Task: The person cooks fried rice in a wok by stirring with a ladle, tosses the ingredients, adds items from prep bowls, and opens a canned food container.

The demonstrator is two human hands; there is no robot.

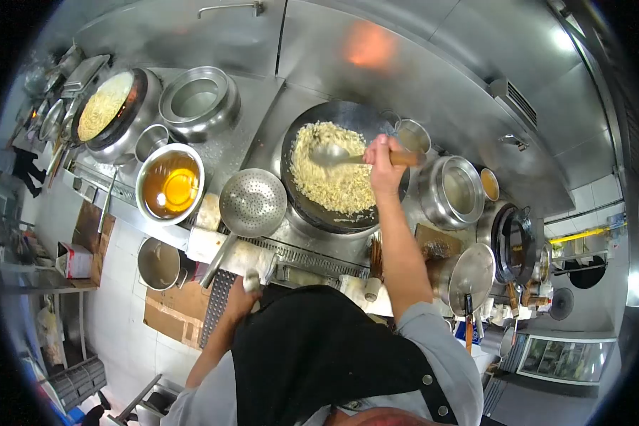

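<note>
My right hand point(383, 162) is closed round the wooden handle of a metal ladle point(329, 155). The ladle's bowl rests among the pale yellow, finely cut food point(334, 188), which looks like fried rice or chopped noodles. This food spreads over the bottom and far side of a large black wok point(397, 186). Low at the counter's front edge, my left hand point(240, 302) is closed beside a small pale object point(251, 280); what it grips is hard to make out. A perforated strainer point(253, 202) lies left of the wok, its handle pointing toward my left hand.
A bowl of amber oil point(170, 184) and a lidless steel pot point(199, 98) stand to the left, near another wok of food point(106, 106). Right of my arm are a steel pot point(453, 192) and a large strainer point(472, 270). Folded white cloths point(227, 252) line the front edge.
</note>
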